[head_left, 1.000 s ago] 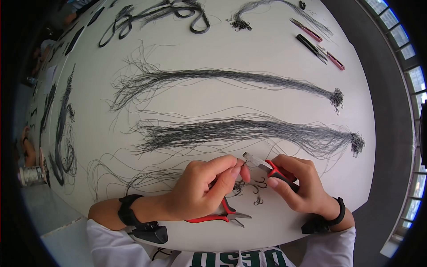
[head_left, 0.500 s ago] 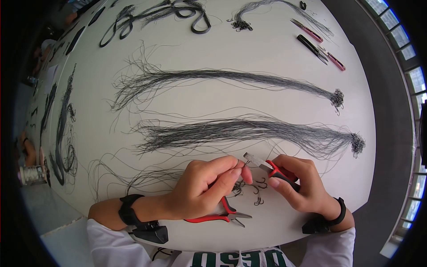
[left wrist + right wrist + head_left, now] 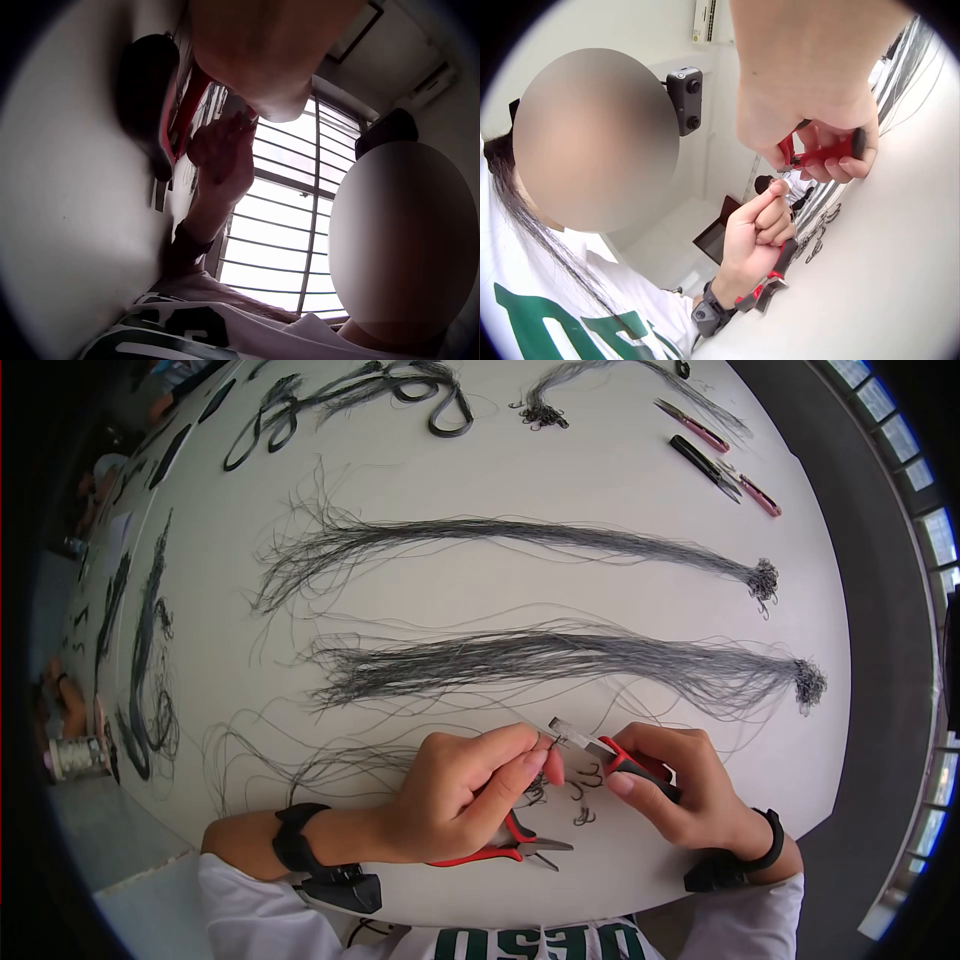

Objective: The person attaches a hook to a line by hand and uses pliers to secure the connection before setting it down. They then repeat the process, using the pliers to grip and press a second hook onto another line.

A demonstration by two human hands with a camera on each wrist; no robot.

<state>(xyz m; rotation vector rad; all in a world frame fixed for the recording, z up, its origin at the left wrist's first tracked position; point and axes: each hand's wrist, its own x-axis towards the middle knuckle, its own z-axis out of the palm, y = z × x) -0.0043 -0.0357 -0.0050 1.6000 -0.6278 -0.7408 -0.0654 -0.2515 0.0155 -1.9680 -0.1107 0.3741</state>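
Note:
My left hand (image 3: 538, 752) pinches a small hook with thin line between thumb and forefinger, near the table's front edge. My right hand (image 3: 640, 772) grips red-handled pliers (image 3: 612, 750), whose metal tip (image 3: 562, 728) meets the left fingertips. The right wrist view shows the same meeting: right hand (image 3: 810, 112) around the pliers (image 3: 821, 154), left hand (image 3: 761, 217) below them. A second pair of red pliers (image 3: 505, 847) lies on the table under my left hand, also seen as pliers (image 3: 161, 112) in the left wrist view. A few loose hooks (image 3: 580, 800) lie between my hands.
Two long bundles of dark line (image 3: 560, 655) (image 3: 520, 535) with hook clusters at their right ends lie across the white table (image 3: 400, 460). Snips and small tools (image 3: 715, 455) lie far right, and dark cords (image 3: 350, 390) and more line (image 3: 140, 650) far and left.
Both hands stay together at the same spot, with the pliers' tip still at the left fingertips. Only the view has shifted a little.

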